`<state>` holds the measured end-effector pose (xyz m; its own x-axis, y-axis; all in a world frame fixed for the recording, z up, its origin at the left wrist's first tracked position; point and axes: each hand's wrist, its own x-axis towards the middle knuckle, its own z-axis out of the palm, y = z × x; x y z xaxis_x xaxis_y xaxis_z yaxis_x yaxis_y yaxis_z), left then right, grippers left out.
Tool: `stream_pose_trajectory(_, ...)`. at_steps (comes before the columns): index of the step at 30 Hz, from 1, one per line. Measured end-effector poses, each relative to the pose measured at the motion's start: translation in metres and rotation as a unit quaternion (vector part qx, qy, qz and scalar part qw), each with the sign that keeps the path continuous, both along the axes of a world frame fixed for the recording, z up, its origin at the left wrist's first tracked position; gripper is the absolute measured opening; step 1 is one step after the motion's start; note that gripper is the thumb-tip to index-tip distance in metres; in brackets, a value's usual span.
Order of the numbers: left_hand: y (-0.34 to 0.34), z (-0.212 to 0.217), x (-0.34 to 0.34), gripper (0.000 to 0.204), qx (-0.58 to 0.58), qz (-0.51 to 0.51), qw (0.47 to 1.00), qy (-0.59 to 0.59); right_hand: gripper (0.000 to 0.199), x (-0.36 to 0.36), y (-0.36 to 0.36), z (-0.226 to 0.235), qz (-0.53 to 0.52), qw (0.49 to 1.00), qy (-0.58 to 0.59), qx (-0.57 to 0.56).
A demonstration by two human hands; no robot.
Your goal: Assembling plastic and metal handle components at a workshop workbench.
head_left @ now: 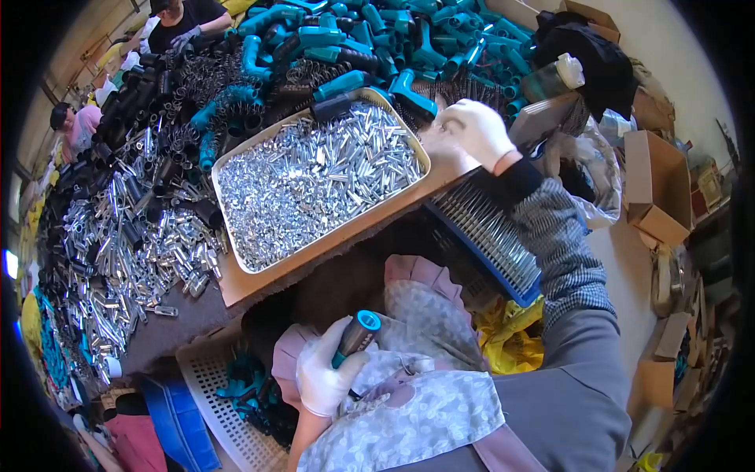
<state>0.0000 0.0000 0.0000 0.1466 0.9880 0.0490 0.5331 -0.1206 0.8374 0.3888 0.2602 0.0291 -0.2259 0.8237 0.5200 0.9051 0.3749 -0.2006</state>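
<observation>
My left hand (324, 377), in a white glove, is held before my apron, wrapped round a dark grey and teal tool handle (359, 333). The handle's open teal end ring points up. Reaching out over the table, my gloved right hand (476, 132) is curled closed just right of the tray's far corner. What its fingers hold, if anything, I cannot make out. A cream-rimmed tray (325, 223) full of small shiny metal pins and sleeves (307, 175) lies on a brown board. A black cylinder (331, 108) rests on the tray's far edge.
Teal tool housings (429, 47) heap up beyond the tray. Loose metal parts (118, 252) and black springs (208, 75) spread to the left. A blue crate (487, 236) of metal rods stands below my right arm. A white perforated basket (216, 409) holds teal parts. Co-workers sit at far left.
</observation>
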Motion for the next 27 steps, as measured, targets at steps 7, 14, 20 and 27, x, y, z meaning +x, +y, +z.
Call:
stream_pose_trajectory(7,0.000,0.022,0.019,0.051,-0.004,-0.059,0.998,-0.038,0.021,0.046,0.048,-0.014,0.011,0.970,-0.237,0.047)
stream_pose_trajectory(14,-0.001,0.006,0.012,0.053,-0.022,-0.019,0.999,-0.032,0.020,0.055,0.053,-0.003,0.103,0.966,-0.213,0.107)
stream_pose_trajectory(20,0.003,0.004,0.012,0.059,0.007,-0.010,0.999,-0.033,0.017,0.035,0.038,0.004,0.047,0.982,-0.084,0.159)
stream_pose_trajectory(27,0.014,0.018,0.009,0.083,-0.064,0.019,0.991,-0.119,0.011,-0.119,-0.112,0.032,0.362,0.907,0.196,-0.086)
